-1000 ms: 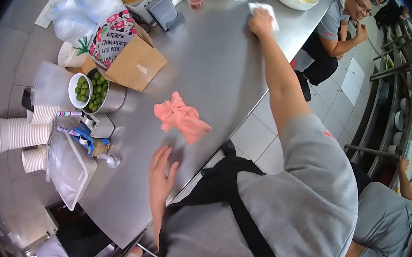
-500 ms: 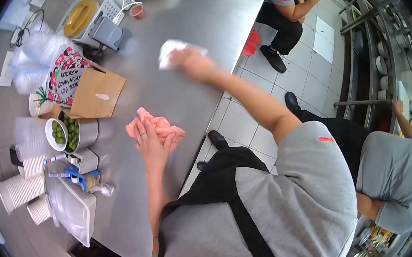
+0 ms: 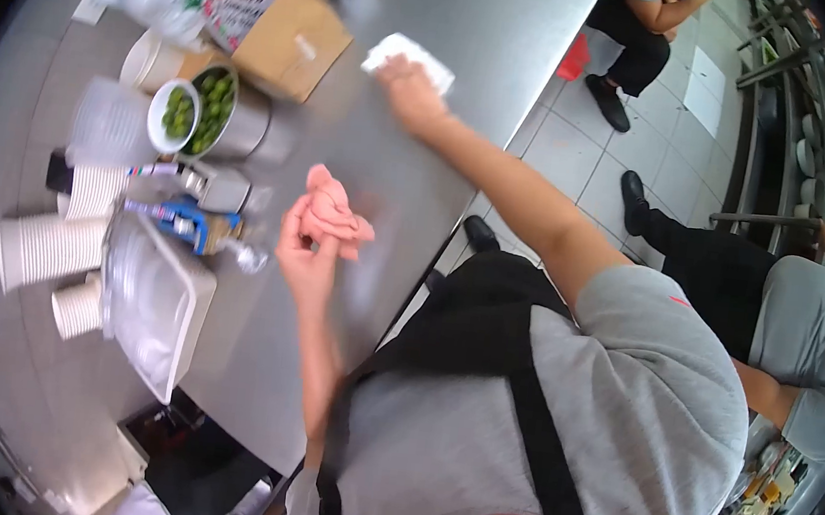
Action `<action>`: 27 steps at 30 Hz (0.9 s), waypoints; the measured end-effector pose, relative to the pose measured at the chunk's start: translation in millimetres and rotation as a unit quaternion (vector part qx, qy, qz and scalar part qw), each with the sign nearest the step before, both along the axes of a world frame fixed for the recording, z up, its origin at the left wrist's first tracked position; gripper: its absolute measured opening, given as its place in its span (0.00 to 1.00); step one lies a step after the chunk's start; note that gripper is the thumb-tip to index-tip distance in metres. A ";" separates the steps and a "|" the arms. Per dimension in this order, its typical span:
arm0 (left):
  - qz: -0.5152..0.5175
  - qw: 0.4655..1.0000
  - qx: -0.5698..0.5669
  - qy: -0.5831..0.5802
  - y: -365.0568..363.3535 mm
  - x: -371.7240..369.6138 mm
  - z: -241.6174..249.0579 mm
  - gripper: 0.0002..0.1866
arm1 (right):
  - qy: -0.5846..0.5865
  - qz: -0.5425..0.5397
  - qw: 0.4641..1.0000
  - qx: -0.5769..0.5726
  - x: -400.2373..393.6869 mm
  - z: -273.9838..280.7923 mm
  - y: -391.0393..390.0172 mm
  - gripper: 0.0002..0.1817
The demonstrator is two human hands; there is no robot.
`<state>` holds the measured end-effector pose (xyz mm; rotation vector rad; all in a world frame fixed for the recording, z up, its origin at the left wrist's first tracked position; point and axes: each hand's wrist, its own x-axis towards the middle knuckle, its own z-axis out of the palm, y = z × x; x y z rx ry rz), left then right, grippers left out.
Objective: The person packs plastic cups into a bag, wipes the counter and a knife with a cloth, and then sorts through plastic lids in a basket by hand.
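Observation:
My left hand (image 3: 306, 261) grips a crumpled pink cloth (image 3: 330, 211) between thumb and fingers, over the steel counter (image 3: 264, 327). Farther along the counter, my right hand (image 3: 411, 95) presses on a flat white cloth (image 3: 408, 59), its fingers over the cloth's near edge. To the left of both hands stand a brown cardboard box (image 3: 295, 39) and a metal container of green fruit (image 3: 215, 106), with a white bowl (image 3: 174, 117) of the same fruit beside it.
Stacked paper cups (image 3: 51, 250), a clear-lidded white tray (image 3: 185, 339) and a blue-and-brown item (image 3: 197, 225) line the counter's left side. A seated person (image 3: 636, 40) and a standing person (image 3: 804, 309) are to the right, past the counter edge. A red object (image 3: 574, 58) is near the floor.
The view has shifted, moving the counter items up in the frame. My left hand has gathered the pink cloth into a grip and no longer lies flat on it. My right hand stays on the white cloth.

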<state>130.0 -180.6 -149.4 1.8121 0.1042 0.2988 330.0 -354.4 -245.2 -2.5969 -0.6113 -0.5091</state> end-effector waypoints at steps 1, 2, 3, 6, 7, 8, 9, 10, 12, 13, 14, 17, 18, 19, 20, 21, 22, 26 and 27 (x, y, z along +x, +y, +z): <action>-0.001 1.000 0.006 -0.017 15.3 -3.3 2.5 0.23 | 0.007 0.047 0.994 -0.093 -22.1 7.8 37.9 0.19; 0.003 1.000 0.011 -0.014 29.2 -4.9 6.4 0.23 | -0.056 0.112 0.989 -0.084 -47.5 -1.3 71.5 0.17; 0.015 0.998 0.052 -0.027 42.3 -2.0 11.6 0.23 | 0.002 0.213 0.977 0.002 -81.6 16.7 85.7 0.18; 0.028 0.991 0.108 -0.074 63.9 23.0 15.1 0.24 | 0.041 0.314 0.947 0.054 -167.4 15.2 112.1 0.18; 0.036 0.986 0.126 -0.105 67.7 35.5 11.9 0.24 | -0.101 0.368 0.925 0.002 -184.6 9.0 107.4 0.17; 0.018 0.986 0.113 -0.118 74.5 54.1 -1.0 0.24 | -0.098 0.366 0.925 -0.002 -196.7 9.2 96.1 0.17; 0.003 0.986 0.100 -0.131 77.0 72.1 -14.5 0.25 | -0.078 0.400 0.913 0.027 -207.7 11.9 80.7 0.17; 0.003 0.966 0.217 -0.140 73.2 85.8 -18.5 0.25 | -0.058 0.435 0.897 0.057 -217.1 13.6 65.2 0.16; 0.010 0.933 0.334 -0.136 70.4 87.2 -17.0 0.25 | -0.013 0.445 0.894 0.055 -197.9 5.0 27.9 0.17; -0.016 0.923 0.343 -0.172 60.5 83.7 -11.4 0.25 | 0.036 0.382 0.921 -0.072 -179.0 7.3 0.8 0.20; -0.037 0.913 0.352 -0.205 53.0 78.2 -9.2 0.24 | 0.020 0.334 0.935 -0.117 -151.4 8.7 -27.7 0.22; -0.065 0.984 0.162 -0.042 57.1 20.1 -17.6 0.23 | 0.024 0.153 0.986 -0.063 -61.0 7.1 -119.4 0.21; -0.029 0.986 0.164 -0.018 58.1 -4.9 -22.7 0.23 | 0.033 0.099 0.994 -0.020 -37.2 10.1 -135.3 0.25; -0.053 0.994 0.093 0.038 58.8 -29.6 -26.6 0.20 | 0.056 0.045 0.997 0.010 -26.4 16.5 -136.7 0.26; -0.075 0.993 0.018 0.087 62.0 -53.7 -27.8 0.18 | 0.071 0.003 0.997 0.038 -24.2 17.8 -129.9 0.26; -0.040 0.994 0.023 0.099 64.7 -82.1 -26.7 0.18 | 0.065 -0.030 0.996 0.051 -36.7 27.3 -110.3 0.26; 0.010 0.993 0.017 0.119 64.2 -109.4 -25.9 0.16 | 0.111 -0.018 0.992 0.047 -50.7 27.7 -95.8 0.26; 0.213 0.971 0.013 0.108 83.8 -160.7 -40.4 0.11 | 0.027 0.271 0.959 -0.080 -172.1 -10.3 1.0 0.27; 0.248 0.956 0.081 0.133 88.7 -155.6 -29.7 0.11 | 0.035 0.367 0.929 -0.028 -213.5 -7.7 29.9 0.26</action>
